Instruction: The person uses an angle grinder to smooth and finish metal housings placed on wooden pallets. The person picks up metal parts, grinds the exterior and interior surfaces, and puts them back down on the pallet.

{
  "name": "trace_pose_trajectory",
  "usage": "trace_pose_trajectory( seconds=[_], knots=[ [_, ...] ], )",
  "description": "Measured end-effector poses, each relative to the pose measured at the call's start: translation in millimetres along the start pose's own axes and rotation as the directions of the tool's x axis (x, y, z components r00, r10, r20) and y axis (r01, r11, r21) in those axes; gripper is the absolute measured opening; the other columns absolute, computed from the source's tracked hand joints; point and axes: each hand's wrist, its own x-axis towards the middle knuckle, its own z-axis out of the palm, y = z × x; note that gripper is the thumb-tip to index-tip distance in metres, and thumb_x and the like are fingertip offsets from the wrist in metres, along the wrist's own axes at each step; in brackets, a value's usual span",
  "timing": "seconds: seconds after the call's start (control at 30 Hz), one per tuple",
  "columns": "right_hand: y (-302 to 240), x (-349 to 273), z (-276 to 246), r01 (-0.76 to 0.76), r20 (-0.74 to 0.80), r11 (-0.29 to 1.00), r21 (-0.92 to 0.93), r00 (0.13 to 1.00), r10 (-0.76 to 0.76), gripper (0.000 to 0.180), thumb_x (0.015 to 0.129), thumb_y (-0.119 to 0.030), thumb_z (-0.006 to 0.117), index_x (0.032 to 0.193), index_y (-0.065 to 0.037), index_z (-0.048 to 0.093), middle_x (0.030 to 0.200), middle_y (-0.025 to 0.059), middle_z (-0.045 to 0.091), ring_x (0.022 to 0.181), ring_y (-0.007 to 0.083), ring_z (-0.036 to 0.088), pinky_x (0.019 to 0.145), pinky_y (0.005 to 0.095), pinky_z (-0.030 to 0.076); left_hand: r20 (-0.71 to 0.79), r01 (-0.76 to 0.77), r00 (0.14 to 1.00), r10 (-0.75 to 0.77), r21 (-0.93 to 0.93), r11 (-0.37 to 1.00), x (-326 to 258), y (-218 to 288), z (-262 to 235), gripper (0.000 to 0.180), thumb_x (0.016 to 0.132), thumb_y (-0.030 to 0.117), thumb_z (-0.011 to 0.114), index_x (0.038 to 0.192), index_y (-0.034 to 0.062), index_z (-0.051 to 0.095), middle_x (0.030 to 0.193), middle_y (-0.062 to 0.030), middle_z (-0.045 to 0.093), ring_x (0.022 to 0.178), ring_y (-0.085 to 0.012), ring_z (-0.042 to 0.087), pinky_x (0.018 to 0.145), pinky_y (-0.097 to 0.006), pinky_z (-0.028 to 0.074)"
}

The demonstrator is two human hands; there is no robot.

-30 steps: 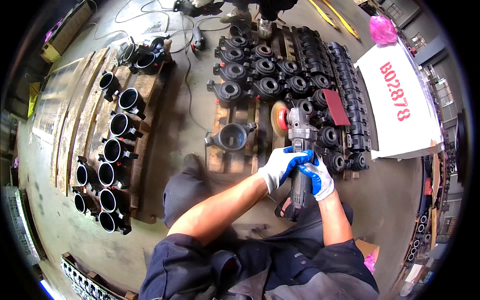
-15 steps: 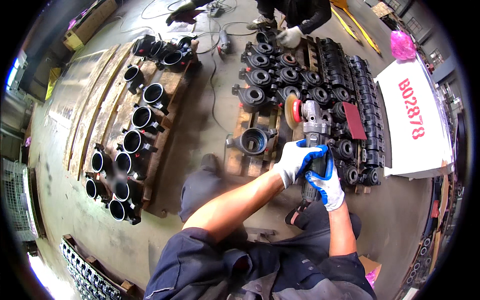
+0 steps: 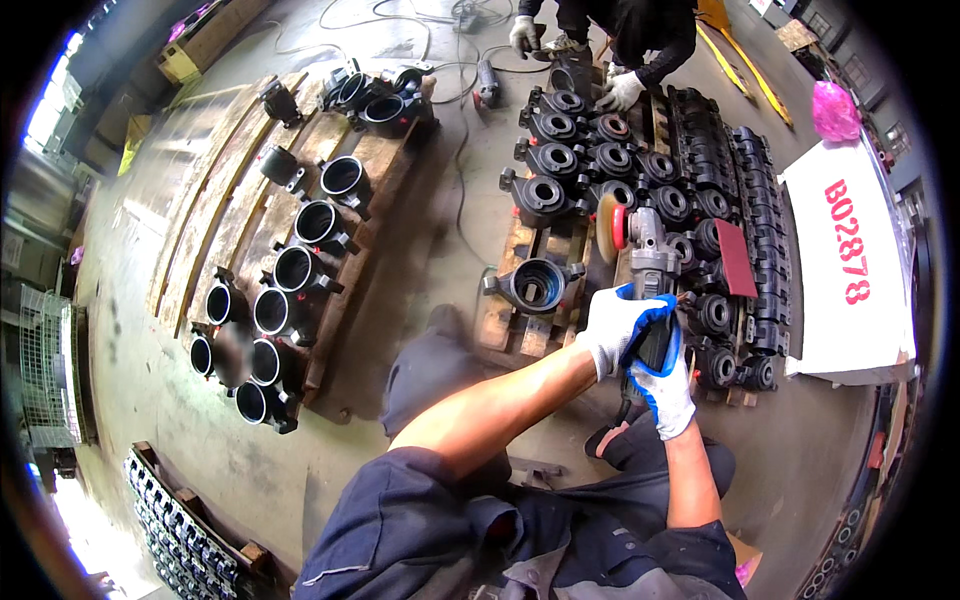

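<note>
Two gloved hands on one angle grinder [image 3: 645,270], head view only. Left hand [image 3: 618,325] grip closed around the grinder body; right hand [image 3: 664,388] grip closed on the rear handle, just behind the left. Grinder disc [image 3: 608,226] sits ahead of the grip, at the edge of the black castings [image 3: 640,165] stacked on the wooden pallet [image 3: 520,300]. One lone ring-shaped casting [image 3: 532,284] lies left of the grip, apart from the disc. Further left, a row of black cylindrical housings [image 3: 290,290] on planks. Beyond the stack, another person's gloved hands [image 3: 620,92] touch castings. White sack [image 3: 850,260] right of the grip.
</note>
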Motion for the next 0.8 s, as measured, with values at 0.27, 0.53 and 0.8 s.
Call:
trace_pose_trajectory(
  seconds=[0.27, 0.53, 0.8],
  knots=[
    [10.7, -1.1, 4.9, -0.075, 0.014, 0.996, 0.054, 0.997, 0.074, 0.093, 0.077, -0.009, 0.083, 0.154, -0.003, 0.03, 0.148, 0.0127, 0.047, 0.136, 0.0246, 0.047, 0.116, 0.0375, 0.038, -0.063, -0.001, 0.998, 0.002, 0.012, 1.0, 4.1, -8.0, 2.2, 0.024, 0.085, 0.011, 0.079, 0.107, 0.0014, 0.072, 0.092, -0.0039, 0.072, 0.079, -0.0119, 0.066, 0.074, -0.028, 0.055],
    [22.6, -4.1, 3.3, -0.092, -0.009, 0.98, 0.178, 0.995, 0.095, 0.089, 0.078, 0.001, 0.078, 0.154, -0.007, 0.033, 0.147, 0.0087, 0.048, 0.134, 0.024, 0.049, 0.114, 0.0382, 0.041, -0.081, -0.034, 0.996, 0.043, 0.11, 0.993, 4.2, -13.4, 1.6, 0.027, 0.085, 0.014, 0.081, 0.106, -0.0001, 0.071, 0.091, -0.0041, 0.071, 0.078, -0.0113, 0.064, 0.073, -0.028, 0.055],
    [21.8, -6.3, 7.1, -0.091, -0.012, 0.98, 0.177, 0.995, 0.094, 0.093, 0.077, -0.001, 0.082, 0.154, -0.005, 0.03, 0.146, 0.0114, 0.049, 0.134, 0.0244, 0.051, 0.114, 0.0382, 0.042, -0.065, -0.034, 0.997, 0.047, 0.194, 0.98, 0.8, -18.6, -1.3, 0.033, 0.083, 0.022, 0.083, 0.106, 0.0004, 0.072, 0.092, -0.0048, 0.072, 0.078, -0.0104, 0.063, 0.072, -0.027, 0.054]
  ],
)
